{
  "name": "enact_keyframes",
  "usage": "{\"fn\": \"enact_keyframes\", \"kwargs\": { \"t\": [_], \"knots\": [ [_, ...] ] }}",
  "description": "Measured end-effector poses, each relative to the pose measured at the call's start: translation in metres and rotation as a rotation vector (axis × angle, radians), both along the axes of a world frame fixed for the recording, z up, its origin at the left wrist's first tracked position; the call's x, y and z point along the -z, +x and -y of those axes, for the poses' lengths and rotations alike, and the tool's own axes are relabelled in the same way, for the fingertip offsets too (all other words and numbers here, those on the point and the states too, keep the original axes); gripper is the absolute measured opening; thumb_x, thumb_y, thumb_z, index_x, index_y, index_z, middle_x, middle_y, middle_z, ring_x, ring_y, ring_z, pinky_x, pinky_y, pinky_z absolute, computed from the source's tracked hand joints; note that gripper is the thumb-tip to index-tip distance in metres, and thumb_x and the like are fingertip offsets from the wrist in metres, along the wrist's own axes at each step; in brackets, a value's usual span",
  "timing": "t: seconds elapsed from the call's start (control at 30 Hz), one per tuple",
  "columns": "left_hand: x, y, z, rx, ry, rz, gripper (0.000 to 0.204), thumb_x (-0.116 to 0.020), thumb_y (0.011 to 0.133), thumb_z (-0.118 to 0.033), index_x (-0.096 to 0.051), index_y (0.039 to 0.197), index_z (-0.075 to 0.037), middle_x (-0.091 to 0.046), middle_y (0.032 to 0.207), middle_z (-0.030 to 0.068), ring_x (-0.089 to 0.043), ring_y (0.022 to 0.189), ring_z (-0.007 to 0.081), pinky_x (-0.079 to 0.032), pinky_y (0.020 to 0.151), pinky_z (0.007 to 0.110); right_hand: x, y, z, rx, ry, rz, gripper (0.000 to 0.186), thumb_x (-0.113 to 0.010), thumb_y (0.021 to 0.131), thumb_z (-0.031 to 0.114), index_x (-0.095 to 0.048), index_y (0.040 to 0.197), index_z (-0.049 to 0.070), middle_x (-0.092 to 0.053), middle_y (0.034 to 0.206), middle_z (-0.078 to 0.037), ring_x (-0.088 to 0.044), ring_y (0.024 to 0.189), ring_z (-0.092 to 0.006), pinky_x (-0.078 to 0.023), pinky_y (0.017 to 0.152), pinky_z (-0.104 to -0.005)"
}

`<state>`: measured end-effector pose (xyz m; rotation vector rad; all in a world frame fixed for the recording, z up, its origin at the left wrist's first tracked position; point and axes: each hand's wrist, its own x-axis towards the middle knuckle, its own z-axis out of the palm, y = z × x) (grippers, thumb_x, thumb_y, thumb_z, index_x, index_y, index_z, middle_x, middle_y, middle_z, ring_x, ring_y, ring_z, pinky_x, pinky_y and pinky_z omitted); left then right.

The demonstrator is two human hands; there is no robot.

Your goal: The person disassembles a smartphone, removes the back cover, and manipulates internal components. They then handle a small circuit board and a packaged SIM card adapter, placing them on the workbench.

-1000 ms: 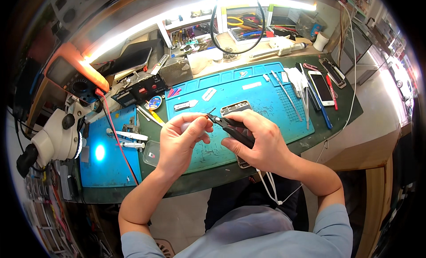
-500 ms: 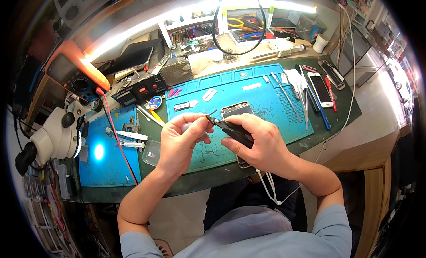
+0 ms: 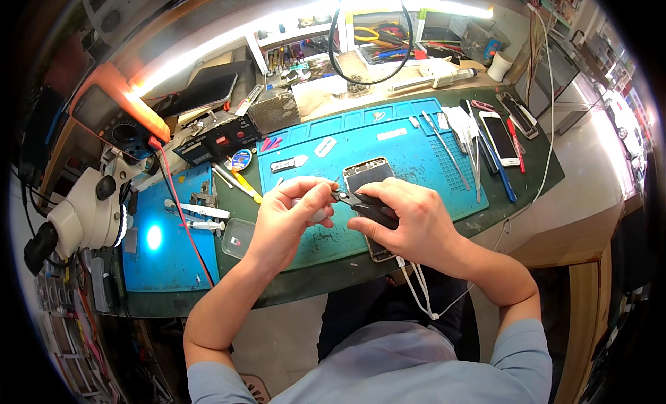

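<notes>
My left hand pinches a small thin dark piece at its fingertips, with a pale object partly hidden in the curled fingers. My right hand is closed on black-handled cutters, whose jaws meet the left fingertips. Under my hands an opened phone lies on a blue mat, partly covered by my right hand, with white cables hanging from the bench edge below it. A clear small box sits left of my left hand.
A microscope, a second mat with syringes and an orange multimeter are at left. Tweezers, pens and a white phone lie at right. Tool cubbies and a hanging black loop are at the back.
My left hand has shifted slightly right, along with the cutter jaws. Less of the thin dark piece shows beyond my fingertips. My right hand keeps its grip on the cutters.
</notes>
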<state>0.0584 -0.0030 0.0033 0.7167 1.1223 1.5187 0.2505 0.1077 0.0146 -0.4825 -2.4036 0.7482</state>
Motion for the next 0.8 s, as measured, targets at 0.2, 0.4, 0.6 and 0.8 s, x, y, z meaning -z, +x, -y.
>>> {"fn": "enact_keyframes", "kwargs": {
  "t": [0.2, 0.4, 0.6, 0.8],
  "knots": [
    [0.002, 0.0, -0.001, 0.005, -0.069, -0.064, 0.017, -0.066, 0.096, -0.017, -0.067, 0.101, -0.001, -0.064, 0.084, 0.0036, -0.06, 0.074, 0.0103, -0.051, 0.068, 0.028, 0.003, 0.003, -0.001, -0.005, 0.059, 0.046, 0.044, -0.076, 0.083, 0.041, -0.069, 0.103, 0.003, -0.068, 0.085, -0.01, -0.068, 0.075, -0.0265, -0.054, 0.066, -0.0367],
    [0.006, 0.0, -0.003, 0.008, -0.089, -0.109, 0.015, -0.067, 0.095, -0.016, -0.066, 0.099, -0.002, -0.063, 0.081, 0.0025, -0.059, 0.071, 0.0094, -0.05, 0.065, 0.027, 0.006, 0.005, -0.002, 0.001, 0.111, 0.05, 0.041, -0.075, 0.084, 0.04, -0.07, 0.1, 0.003, -0.069, 0.086, -0.01, -0.069, 0.073, -0.0271, -0.055, 0.064, -0.0366],
    [0.005, -0.007, -0.003, -0.092, -0.054, -0.088, 0.019, -0.07, 0.093, -0.018, -0.067, 0.1, 0.0, -0.063, 0.081, 0.0024, -0.057, 0.066, 0.0078, -0.049, 0.058, 0.025, 0.006, 0.008, -0.009, 0.037, 0.137, 0.002, 0.039, -0.077, 0.082, 0.034, -0.068, 0.104, 0.004, -0.068, 0.091, -0.011, -0.067, 0.083, -0.029, -0.053, 0.072, -0.0377],
    [0.001, -0.039, -0.007, -0.326, -0.086, -1.399, 0.013, -0.07, 0.085, -0.019, -0.071, 0.093, -0.009, -0.067, 0.083, 0.0081, -0.064, 0.07, 0.0254, -0.051, 0.065, 0.037, 0.026, 0.04, -0.063, 0.447, 0.518, 0.247, 0.045, -0.069, 0.086, 0.035, -0.062, 0.117, 0.002, -0.062, 0.105, -0.01, -0.057, 0.097, -0.0258, -0.042, 0.086, -0.0391]
  ]
}}
